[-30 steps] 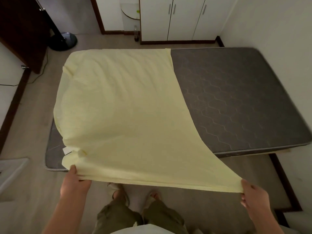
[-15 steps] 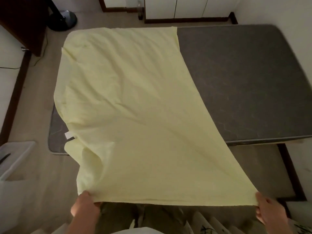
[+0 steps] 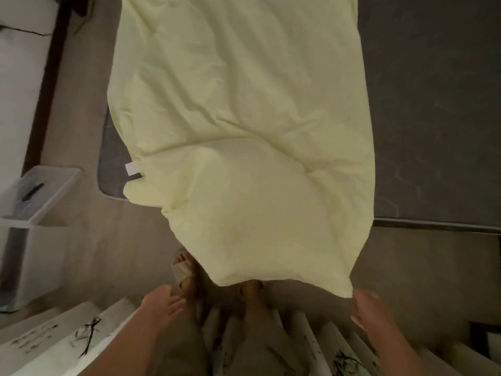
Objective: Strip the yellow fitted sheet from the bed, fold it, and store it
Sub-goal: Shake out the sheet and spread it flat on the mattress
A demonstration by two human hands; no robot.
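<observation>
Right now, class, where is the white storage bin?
In the head view the white storage bin stands on the floor at far left, against the wall, left of the mattress corner.

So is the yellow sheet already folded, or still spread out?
Spread out. The yellow sheet lies as one loose layer across the mattress, its near edge hanging over the floor.
</observation>
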